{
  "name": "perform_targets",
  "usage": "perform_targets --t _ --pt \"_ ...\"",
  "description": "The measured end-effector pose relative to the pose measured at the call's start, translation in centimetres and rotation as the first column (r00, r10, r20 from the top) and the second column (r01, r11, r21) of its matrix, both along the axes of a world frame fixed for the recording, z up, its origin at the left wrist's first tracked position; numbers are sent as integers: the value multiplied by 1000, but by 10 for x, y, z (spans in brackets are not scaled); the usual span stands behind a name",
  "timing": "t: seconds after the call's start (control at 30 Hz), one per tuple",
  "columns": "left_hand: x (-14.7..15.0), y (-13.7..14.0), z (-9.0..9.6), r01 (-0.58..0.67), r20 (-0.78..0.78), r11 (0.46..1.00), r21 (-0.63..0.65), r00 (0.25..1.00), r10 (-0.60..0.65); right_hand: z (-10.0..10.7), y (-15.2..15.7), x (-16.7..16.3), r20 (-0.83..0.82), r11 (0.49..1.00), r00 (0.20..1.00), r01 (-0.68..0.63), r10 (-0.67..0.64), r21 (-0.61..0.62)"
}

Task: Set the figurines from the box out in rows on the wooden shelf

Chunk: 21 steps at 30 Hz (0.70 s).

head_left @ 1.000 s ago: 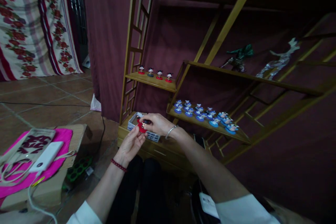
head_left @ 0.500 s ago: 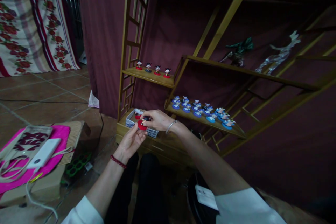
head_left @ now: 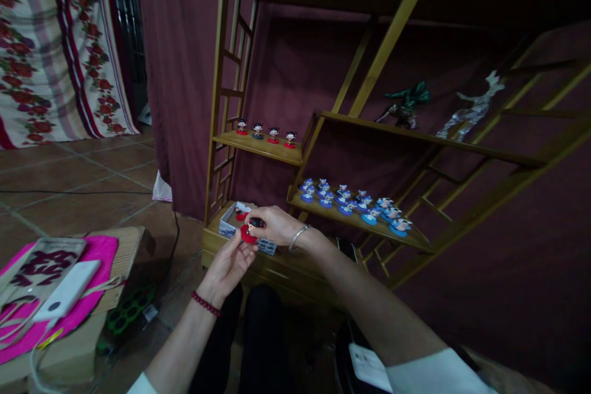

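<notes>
Between my two hands is a small black-haired figurine with a round red base, tilted on its side. My left hand pinches the edge of the red base, its other fingers loosely curled below. My right hand grips the figurine around its head and body from the right, hiding part of it. Just behind them, a white patterned box sits on the low shelf with another red-based piece inside. Several similar figurines stand in a row on the upper left shelf.
Several blue-based figurines stand on the middle shelf. A dark green figure and a silvery figure stand on the shelf above. At left, a cardboard box carries a pink cloth, a white power bank and a pouch.
The view has tilted up slightly, so the shelves sit lower in the picture. Both hands keep hold of the figurine in nearly the same pose.
</notes>
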State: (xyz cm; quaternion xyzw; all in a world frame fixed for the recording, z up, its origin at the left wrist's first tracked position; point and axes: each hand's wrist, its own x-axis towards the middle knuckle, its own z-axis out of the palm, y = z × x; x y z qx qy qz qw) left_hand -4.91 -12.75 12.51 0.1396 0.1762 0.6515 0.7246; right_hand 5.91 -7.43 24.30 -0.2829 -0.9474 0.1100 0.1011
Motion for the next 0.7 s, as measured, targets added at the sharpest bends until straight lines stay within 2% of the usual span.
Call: perform_targets --t 0.3,0.7 --pt "0 -1 -3 -21 39 1000 4 999 21 -7 -2 0 -48 1000 999 -3 4 18" --pt "4 -3 -5 -29 15 1000 -8 999 29 -10 -5 6 -60 1000 998 2 -3 -21"
